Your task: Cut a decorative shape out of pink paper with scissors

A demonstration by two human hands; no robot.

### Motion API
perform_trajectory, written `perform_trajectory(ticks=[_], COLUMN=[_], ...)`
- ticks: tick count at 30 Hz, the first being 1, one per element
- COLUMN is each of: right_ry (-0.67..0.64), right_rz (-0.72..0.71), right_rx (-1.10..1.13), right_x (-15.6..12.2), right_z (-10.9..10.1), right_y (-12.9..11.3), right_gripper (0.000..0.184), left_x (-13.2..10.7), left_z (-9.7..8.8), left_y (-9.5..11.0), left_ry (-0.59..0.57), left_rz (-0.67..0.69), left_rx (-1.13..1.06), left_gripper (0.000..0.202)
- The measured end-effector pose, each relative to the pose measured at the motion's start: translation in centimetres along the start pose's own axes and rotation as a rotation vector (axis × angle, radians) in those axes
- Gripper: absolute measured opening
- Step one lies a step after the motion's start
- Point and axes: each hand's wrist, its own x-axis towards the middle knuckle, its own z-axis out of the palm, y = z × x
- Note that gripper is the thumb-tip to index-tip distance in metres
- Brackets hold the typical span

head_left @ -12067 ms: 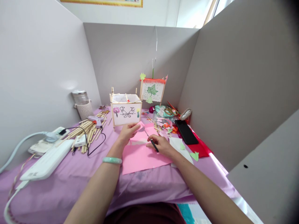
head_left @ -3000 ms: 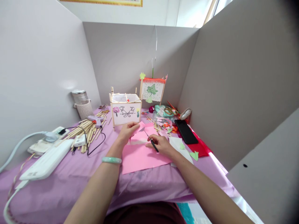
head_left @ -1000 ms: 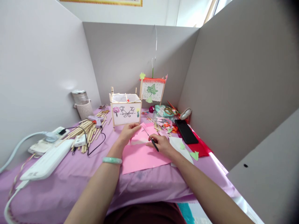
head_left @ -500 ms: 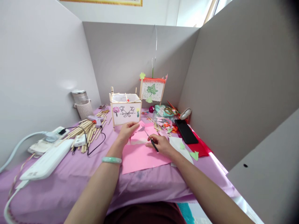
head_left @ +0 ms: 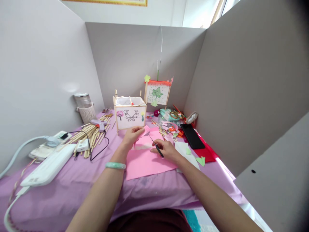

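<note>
My left hand [head_left: 131,137] pinches a small piece of pink paper [head_left: 146,129] and holds it up above a larger pink sheet [head_left: 145,162] on the purple cloth. My right hand [head_left: 166,149] is closed round small scissors with black handles [head_left: 155,146], whose blades point at the pinched piece. A green bangle [head_left: 116,165] sits on my left wrist. Just beyond my hands stands a small stick-framed paper lantern [head_left: 130,114] with a drawn butterfly.
A second lantern with a green leaf [head_left: 158,93] stands at the back. Wooden sticks [head_left: 93,135] and a glue gun [head_left: 98,124] lie left, near a power strip [head_left: 48,146] and white case [head_left: 48,169]. Paper scraps, a black phone [head_left: 192,136] and red paper [head_left: 207,154] lie right. Grey partitions enclose the desk.
Almost nothing differs. The scissors and the pinched pink piece shift only slightly between frames; both hands stay in the same place.
</note>
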Motion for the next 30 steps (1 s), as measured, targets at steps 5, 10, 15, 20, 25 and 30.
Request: perform_trajectory(ticks=[5,10,15,20,25,30], right_ry=[0.0,0.003,0.004,0.008,0.02,0.023], right_rz=[-0.003,0.001,0.01,0.009,0.007,0.01], right_rx=[-0.009,-0.01,-0.007,-0.011,-0.013,-0.041], right_x=[0.05,0.09,0.09,0.08,0.11,0.16], right_z=[-0.03,-0.03,-0.03,-0.06,-0.11,-0.2], right_y=[-0.03,0.0,-0.05,-0.12,-0.02,-0.04], right_gripper=[0.033,0.032,0.032,0.032,0.031,0.03], left_x=[-0.12,-0.1,-0.02,-0.02,-0.09,-0.14], left_z=[0.03,0.06,0.0,0.03,0.11,0.15], left_y=[0.12,0.11,-0.07,-0.1,0.01,0.15], left_ry=[-0.007,-0.012,-0.019,-0.013,-0.01,-0.011], left_rz=[-0.004,-0.006,0.001,0.003,-0.004,-0.003], left_rx=[0.001,-0.002,0.003,0.022,0.019,0.017], left_gripper=[0.032,0.033,0.032,0.033,0.033,0.032])
